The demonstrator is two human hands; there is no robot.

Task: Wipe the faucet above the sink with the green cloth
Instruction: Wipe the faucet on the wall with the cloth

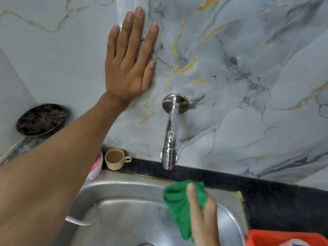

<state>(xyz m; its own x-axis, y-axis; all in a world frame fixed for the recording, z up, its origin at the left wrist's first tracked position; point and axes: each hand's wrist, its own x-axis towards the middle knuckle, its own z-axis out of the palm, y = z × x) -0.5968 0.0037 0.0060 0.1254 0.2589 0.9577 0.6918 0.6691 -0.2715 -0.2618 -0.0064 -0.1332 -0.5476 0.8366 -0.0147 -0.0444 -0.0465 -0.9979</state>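
Note:
A shiny chrome faucet (170,132) juts from the marbled wall, its spout pointing down over the steel sink (113,210). My left hand (128,59) lies flat on the wall, fingers spread, up and to the left of the faucet's round base. Below the spout, my right hand (202,217) grips a bunched green cloth (179,206) above the sink basin. The cloth hangs a short way under the faucet tip and does not touch it.
A small beige cup (116,159) and a pink-and-white tub (96,167) stand on the dark ledge left of the faucet. A dark round pan (40,119) sits in the left corner. An orange container (287,237) is at the bottom right. A white cord (79,221) crosses the sink rim.

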